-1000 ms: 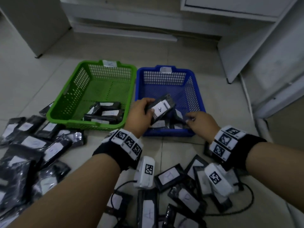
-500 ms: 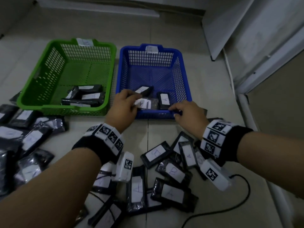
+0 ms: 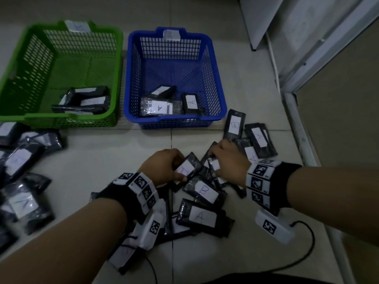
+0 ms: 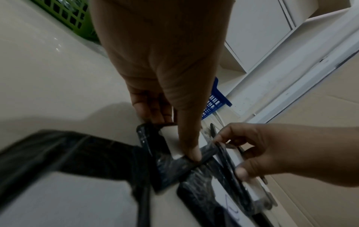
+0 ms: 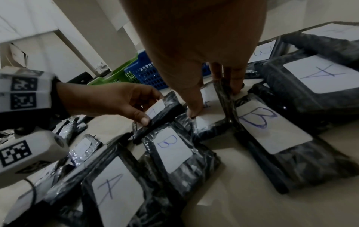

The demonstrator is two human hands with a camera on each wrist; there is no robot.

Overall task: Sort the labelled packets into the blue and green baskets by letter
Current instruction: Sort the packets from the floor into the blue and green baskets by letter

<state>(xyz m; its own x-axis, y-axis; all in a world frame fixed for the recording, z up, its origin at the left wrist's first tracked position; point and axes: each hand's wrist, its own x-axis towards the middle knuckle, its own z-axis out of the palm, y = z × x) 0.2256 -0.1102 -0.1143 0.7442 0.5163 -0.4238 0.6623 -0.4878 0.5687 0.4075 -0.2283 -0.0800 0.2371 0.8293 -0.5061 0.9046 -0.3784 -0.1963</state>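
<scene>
Packets (image 3: 202,217) lie scattered on the floor (image 3: 106,160), centre and lower centre of head view, w/ a 2nd heap (image 3: 20,181) at the left edge. Left hand (image 3: 162,169) pinches one packet (image 3: 185,170) by its near end, thumb on the white label, fingers curled under; letter on it unclear. Right hand (image 3: 229,162), just right of it, grasps another packet (image 3: 213,163) by its edges, thumb on the label and fingers over the far edge; that label is mostly hidden. The 2 hands are near each other, not touching.

Right wrist view: a "B" packet (image 5: 174,152) sits right below the left hand's packet, a 2nd "B" (image 5: 272,132) to the right, "A" packets at lower left (image 5: 116,190) and upper right (image 5: 320,76).

Blue basket (image 3: 215,64), upper centre of head view, holds 3 packets at its near side, 2 w/ "A" readable (image 3: 159,107) (image 3: 191,102). Green basket (image 3: 119,64), upper left, beside the blue one, holds a few packets (image 3: 86,99) at its near right corner; letters not readable. Each basket has a white tag on its far rim, text too small to read.
</scene>
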